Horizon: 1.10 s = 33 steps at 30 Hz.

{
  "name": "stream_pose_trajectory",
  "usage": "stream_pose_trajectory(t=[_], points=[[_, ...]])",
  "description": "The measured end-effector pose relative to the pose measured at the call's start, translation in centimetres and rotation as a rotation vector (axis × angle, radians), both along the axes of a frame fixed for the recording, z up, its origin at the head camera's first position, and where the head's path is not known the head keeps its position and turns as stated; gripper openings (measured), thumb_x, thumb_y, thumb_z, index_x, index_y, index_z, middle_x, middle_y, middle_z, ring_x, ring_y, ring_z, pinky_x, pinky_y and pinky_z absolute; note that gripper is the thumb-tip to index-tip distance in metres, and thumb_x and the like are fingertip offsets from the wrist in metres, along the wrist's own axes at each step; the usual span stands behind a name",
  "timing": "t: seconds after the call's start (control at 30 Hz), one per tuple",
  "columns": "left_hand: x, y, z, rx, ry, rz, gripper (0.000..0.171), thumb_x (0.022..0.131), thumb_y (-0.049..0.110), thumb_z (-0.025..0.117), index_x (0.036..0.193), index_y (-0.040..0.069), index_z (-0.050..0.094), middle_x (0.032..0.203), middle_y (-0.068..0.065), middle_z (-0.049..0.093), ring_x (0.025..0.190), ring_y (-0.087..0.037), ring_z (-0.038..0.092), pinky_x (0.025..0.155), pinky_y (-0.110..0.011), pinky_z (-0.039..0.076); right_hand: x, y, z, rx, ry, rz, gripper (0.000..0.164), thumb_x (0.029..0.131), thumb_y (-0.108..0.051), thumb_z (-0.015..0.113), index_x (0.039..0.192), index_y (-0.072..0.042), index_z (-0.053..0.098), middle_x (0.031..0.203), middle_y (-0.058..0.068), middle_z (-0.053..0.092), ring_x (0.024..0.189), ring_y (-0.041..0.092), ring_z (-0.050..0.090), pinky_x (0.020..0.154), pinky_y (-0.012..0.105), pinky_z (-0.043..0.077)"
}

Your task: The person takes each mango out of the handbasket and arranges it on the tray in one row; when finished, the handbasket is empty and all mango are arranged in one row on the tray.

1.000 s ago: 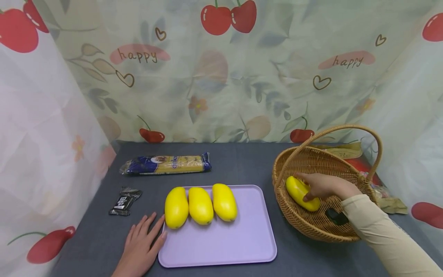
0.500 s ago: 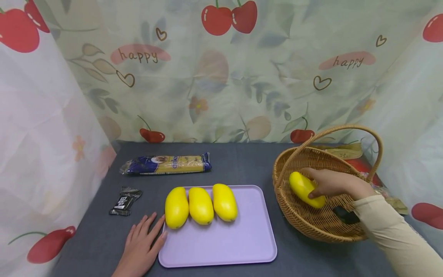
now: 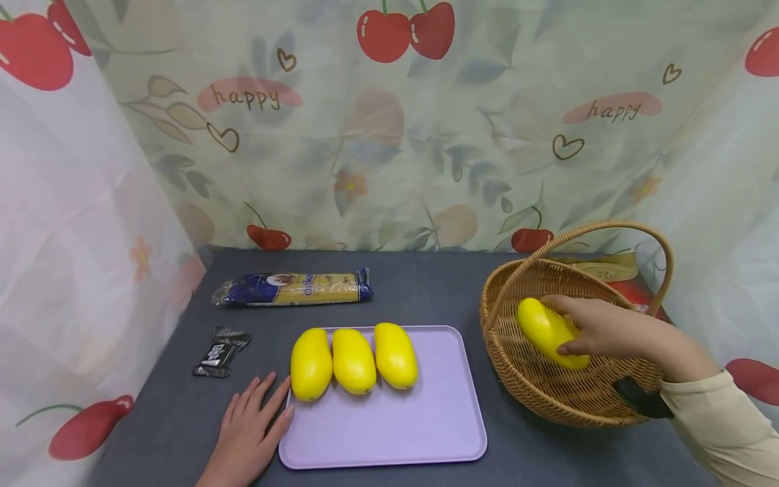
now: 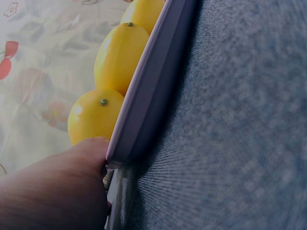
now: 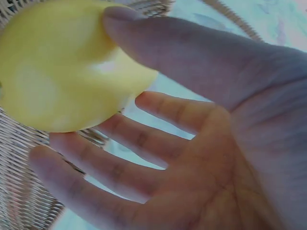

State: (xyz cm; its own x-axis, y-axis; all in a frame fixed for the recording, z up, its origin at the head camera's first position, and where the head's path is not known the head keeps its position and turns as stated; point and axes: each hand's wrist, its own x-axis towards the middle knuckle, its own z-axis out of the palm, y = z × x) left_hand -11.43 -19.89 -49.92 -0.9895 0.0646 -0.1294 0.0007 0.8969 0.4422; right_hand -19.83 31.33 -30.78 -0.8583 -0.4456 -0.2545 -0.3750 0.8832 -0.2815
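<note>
My right hand (image 3: pixel 615 331) holds a yellow mango (image 3: pixel 550 333) between thumb and fingers, over the inside of the wicker basket (image 3: pixel 548 402). In the right wrist view, the thumb lies on one side of the mango (image 5: pixel 57 72) and the fingertips on the other. Three more mangoes (image 3: pixel 353 362) lie side by side on the lilac tray (image 3: pixel 426 426), toward its back left. My left hand (image 3: pixel 249 423) rests with fingers spread at the tray's left edge. Its thumb meets the tray rim in the left wrist view, close to the nearest mango (image 4: pixel 96 115).
A pack of spaghetti (image 3: pixel 298 289) lies behind the tray. Left of the tray is a small black wrapped packet (image 3: pixel 222 352). The basket's tall handle (image 3: pixel 608 226) arches above its opening. A brown and red package (image 3: pixel 608 267) is partly hidden behind the basket, near the patterned curtain (image 3: pixel 426 169).
My right hand has moved a little to the right inside the basket, bringing the mango along. The left hand and the three mangoes on the tray have stayed put.
</note>
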Motion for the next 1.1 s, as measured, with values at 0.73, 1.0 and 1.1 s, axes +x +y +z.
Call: stream_pose_trajectory(t=[0.73, 1.0, 1.1], points=[[0.0, -0.1, 0.2, -0.002, -0.012, -0.002, 0.072, 0.095, 0.066, 0.031, 0.148, 0.019, 0.039, 0.153, -0.020, 0.029, 0.142, -0.045, 0.014, 0.108, -0.070, 0.003, 5.4, -0.6, 2.9, -0.001, 0.136, 0.007, 0.088, 0.076, -0.051, 0.075, 0.142, -0.007, 0.039, 0.131, 0.013, 0.056, 0.096, 0.016, 0.059, 0.074, 0.035, 0.053], [-0.2, -0.1, -0.1, -0.005, -0.013, -0.003, 0.070, 0.096, 0.064, 0.032, 0.148, 0.018, 0.039, 0.154, -0.020, 0.028, 0.141, -0.045, 0.014, 0.108, -0.070, 0.004, 7.8, -3.2, 2.9, -0.036, 0.224, 0.011, 0.087, 0.076, -0.053, 0.074, 0.142, -0.009, 0.040, 0.133, 0.012, 0.055, 0.105, 0.021, 0.059, 0.081, 0.042, 0.055], [-0.2, -0.1, -0.1, -0.003, -0.011, -0.002, 0.070, 0.096, 0.064, 0.032, 0.148, 0.019, 0.038, 0.154, -0.019, 0.028, 0.142, -0.045, 0.014, 0.108, -0.070, 0.003, 8.5, -4.4, 2.7, -0.065, 0.243, 0.023, 0.086, 0.078, -0.057, 0.070, 0.143, -0.011, 0.039, 0.134, 0.009, 0.054, 0.107, 0.018, 0.058, 0.082, 0.040, 0.055]])
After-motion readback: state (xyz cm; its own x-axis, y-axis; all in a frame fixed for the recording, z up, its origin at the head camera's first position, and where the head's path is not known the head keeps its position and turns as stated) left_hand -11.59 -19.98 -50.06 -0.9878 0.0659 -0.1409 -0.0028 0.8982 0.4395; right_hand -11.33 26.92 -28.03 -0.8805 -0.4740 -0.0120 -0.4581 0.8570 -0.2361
